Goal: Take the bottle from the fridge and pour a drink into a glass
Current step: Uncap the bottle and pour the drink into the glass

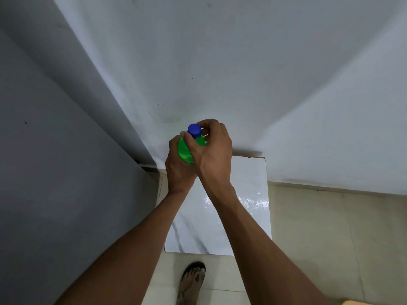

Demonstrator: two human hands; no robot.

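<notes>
Pale walls meet above a white table [248, 194]; the green bottle [184, 150] stands upright, blue cap [194, 130] at twelve o'clock, left hand [178, 170] grasping its body, right hand [213, 155] pinching the cap.

The bottle [186, 150] is held above the desk's [248, 216] far left corner, near the wall [220, 62]. The left hand [178, 170] wraps the bottle from the left; the right hand [212, 150] sits over its cap [194, 130]. A sandalled foot [191, 280] stands on the floor [319, 238] before the desk.

Left hand [178, 170] grips the green bottle [184, 150] upright, right hand [212, 150] pinching its blue cap [194, 130] above the white counter [248, 194].
</notes>
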